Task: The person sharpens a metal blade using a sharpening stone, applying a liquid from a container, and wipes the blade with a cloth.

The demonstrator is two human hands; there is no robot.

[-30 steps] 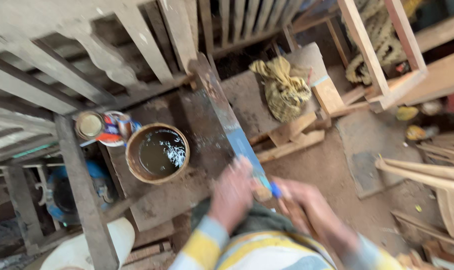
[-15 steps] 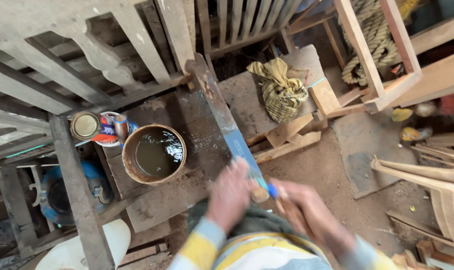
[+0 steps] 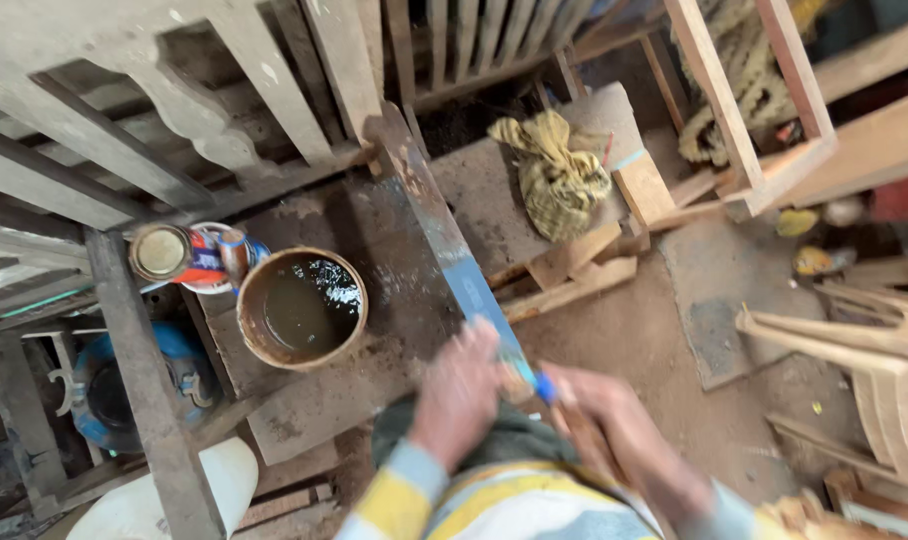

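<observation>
Yellow-and-grey striped sleeves fill the bottom edge, cut off by the frame, and both hands are blurred. The left hand (image 3: 461, 392) lies on the near end of a long wooden slat (image 3: 444, 240), fingers curled over it, though the blur hides how firmly. The right hand (image 3: 614, 425) is clenched around a small blue-handled brush (image 3: 534, 385), its bristles touching the slat's edge. The slat's long axis runs from the hands up and leftward, its far end resting against grey wooden frames (image 3: 174, 110). Just left sits a round bucket (image 3: 302, 308) of murky liquid, with a tin (image 3: 162, 252) beyond it. Bare dirt floor (image 3: 624, 340) opens to the right; a yellow checked cloth bundle (image 3: 554, 175) lies farther off.
</observation>
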